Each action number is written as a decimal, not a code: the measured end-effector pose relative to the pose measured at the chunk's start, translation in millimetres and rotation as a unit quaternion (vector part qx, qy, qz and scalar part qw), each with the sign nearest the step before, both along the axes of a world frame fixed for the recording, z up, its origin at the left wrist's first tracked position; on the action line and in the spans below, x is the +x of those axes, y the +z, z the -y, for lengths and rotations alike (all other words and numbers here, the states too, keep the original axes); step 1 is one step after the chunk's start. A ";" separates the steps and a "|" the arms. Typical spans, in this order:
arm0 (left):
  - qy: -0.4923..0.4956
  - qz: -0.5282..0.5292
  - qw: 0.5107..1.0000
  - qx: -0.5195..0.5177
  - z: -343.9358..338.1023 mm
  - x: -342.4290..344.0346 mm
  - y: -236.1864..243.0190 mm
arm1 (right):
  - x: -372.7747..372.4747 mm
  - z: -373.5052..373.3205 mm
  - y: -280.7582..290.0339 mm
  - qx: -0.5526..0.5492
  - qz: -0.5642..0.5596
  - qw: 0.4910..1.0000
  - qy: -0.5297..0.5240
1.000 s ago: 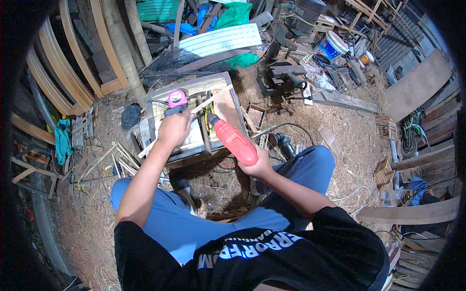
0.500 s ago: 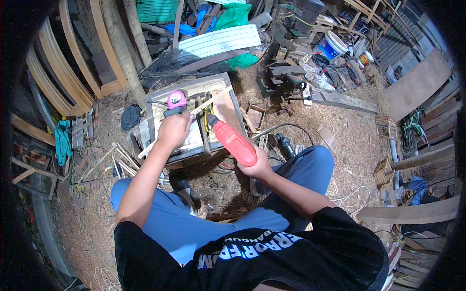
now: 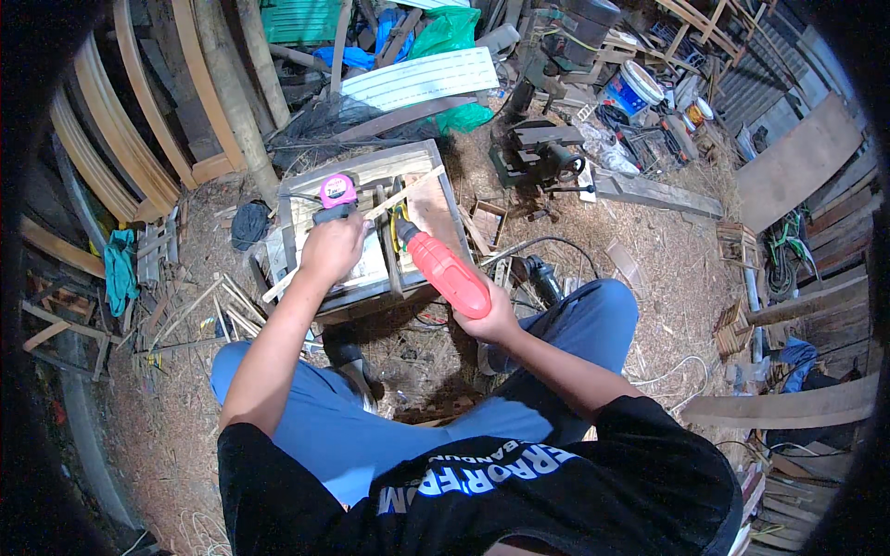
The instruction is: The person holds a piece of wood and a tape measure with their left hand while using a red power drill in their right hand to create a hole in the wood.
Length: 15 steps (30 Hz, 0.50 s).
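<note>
While the left hand [image 3: 331,248], fingers curled shut, pins a thin wooden strip [image 3: 400,196] on the small workbench [image 3: 436,167], the red power tool [image 3: 445,271] is gripped by the right hand [image 3: 489,320], presumably for steadiness.

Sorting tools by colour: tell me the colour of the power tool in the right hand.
Red-orange body on the power tool, held by the right hand; head view.

Sawdust and straw cover the dirt floor [image 3: 667,278] around me. Curved wooden planks [image 3: 139,139] lean at my left, a white corrugated sheet [image 3: 417,79] lies ahead, flat boards [image 3: 797,167] stand right.
</note>
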State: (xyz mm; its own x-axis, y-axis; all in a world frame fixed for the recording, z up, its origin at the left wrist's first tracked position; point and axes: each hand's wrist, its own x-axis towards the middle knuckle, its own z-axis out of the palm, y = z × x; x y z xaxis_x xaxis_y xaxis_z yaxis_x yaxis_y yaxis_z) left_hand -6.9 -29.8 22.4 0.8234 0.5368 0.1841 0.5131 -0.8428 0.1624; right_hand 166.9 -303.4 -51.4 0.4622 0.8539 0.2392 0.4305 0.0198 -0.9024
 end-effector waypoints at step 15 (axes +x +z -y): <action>0.007 -0.002 1.000 -0.008 -0.3 -1.7 -2.2 | 5.8 0.4 -6.3 -0.023 -0.007 1.000 0.012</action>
State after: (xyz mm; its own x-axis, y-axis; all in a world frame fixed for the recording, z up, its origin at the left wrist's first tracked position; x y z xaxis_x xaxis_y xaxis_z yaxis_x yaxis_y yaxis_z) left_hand -8.6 -29.5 20.2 0.8171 0.5503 0.1716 0.5249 -0.8334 0.1731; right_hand 172.7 -303.8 -57.7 0.4440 0.8751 0.1927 0.4178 -0.0119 -0.9085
